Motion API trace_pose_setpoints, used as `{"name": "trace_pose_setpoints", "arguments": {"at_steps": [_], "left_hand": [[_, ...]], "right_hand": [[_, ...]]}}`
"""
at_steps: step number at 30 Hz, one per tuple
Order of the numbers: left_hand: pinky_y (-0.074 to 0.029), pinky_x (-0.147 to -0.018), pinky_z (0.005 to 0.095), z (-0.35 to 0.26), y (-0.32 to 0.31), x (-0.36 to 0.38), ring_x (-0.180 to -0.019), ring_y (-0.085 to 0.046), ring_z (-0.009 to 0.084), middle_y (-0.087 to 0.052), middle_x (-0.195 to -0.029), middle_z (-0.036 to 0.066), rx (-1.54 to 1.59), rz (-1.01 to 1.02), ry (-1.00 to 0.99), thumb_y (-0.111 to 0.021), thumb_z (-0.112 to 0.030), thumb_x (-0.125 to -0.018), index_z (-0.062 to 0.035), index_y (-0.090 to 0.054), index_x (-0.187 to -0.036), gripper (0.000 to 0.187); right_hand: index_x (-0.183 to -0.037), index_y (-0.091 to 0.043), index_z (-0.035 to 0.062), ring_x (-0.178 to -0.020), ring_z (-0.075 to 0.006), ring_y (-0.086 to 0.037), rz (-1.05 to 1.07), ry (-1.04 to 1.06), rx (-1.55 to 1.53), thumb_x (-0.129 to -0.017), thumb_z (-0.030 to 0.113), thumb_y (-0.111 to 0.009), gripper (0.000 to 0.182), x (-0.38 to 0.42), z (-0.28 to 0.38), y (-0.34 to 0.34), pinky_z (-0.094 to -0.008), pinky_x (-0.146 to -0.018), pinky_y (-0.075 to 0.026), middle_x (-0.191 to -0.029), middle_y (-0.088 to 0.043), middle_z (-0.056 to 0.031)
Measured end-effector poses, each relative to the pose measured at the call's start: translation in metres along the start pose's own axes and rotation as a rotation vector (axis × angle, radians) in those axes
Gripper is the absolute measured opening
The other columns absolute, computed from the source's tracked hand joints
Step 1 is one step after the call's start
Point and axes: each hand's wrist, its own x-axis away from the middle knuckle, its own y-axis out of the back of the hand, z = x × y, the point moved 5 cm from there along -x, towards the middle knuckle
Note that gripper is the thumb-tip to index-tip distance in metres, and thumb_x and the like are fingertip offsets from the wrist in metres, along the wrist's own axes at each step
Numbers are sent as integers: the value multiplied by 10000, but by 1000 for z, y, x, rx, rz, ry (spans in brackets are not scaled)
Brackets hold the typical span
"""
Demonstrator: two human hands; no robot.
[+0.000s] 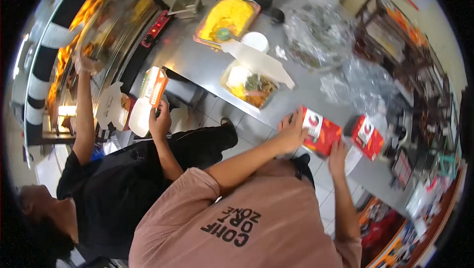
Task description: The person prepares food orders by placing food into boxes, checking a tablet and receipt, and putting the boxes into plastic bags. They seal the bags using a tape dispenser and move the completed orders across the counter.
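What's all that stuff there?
Held box: one, red, right of centre
Second box: one, red, further right
Open boxes: several, white, middle and left
Food heap: one, yellow, top
Metal pan: one, silver, top
Round tub: one, white, top
Plastic bags: several, clear, upper right
Clutter: many, mixed, right edge
Counter: one, grey, centre
Cabinet: one, black, left
Co-worker: one, black shirt, left
Carton: one, orange, co-worker's hand
Left hand: one, held box's left
Right hand: one, held box's lower right

Red box (322,132) w/ white logo panel & orange pics is looking shut, slanting at near edge of counter (180,51).
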Motion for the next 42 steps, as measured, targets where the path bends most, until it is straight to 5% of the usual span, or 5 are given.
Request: {"name": "trace_pose_setpoints", "arguments": {"at_steps": [5,10,18,35,42], "left_hand": [[-219,-1192,573,-12,25,23,-1498,-221,475,-216,-1645,280,-283,-312,-443,-574,-414,-1000,-46,-320,-1582,735],[-276,-1211,500,-22,44,15,-1487,-320,430,-282,-1632,241,-417,-54,-879,-627,-523,-935,-208,-408,-1565,738],[-352,-1190,468,-26,37,7,-1468,-377,364,-405,-1588,131,-595,-100,-940,-657,-435,-927,-375,-437,-1533,648],[-406,-1162,456,-46,32,11,-1462,-398,373,-373,-1611,155,-785,22,-765,-735,-428,-846,-320,-408,-1568,800],[-387,-1173,473,-47,44,13,-1482,-370,377,-351,-1631,137,-858,67,-816,-726,-470,-850,-326,-352,-1593,844]], "right_hand": [[-1535,-356,-21,-1455,-499,-270,-236,514,629,-1013,371,-575,689,24,67,13,-638,-1178,-216,-1559,-281,-338],[-1478,-542,269,-1504,-518,-181,369,780,707,-867,453,-722,663,4,92,27,-667,-1186,-185,-1655,-207,-243],[-1413,-602,392,-1484,-483,-259,122,904,668,-862,330,-748,573,10,71,18,-641,-1156,-247,-1656,-277,-163],[-1461,-513,485,-1298,-459,-461,113,1273,661,-975,520,-558,490,-10,70,50,-551,-1059,-398,-1554,-431,-124],[-1476,-466,550,-1475,-498,-277,208,1010,611,-982,522,-555,503,8,69,41,-562,-1128,-351,-1659,-311,-82]]}}
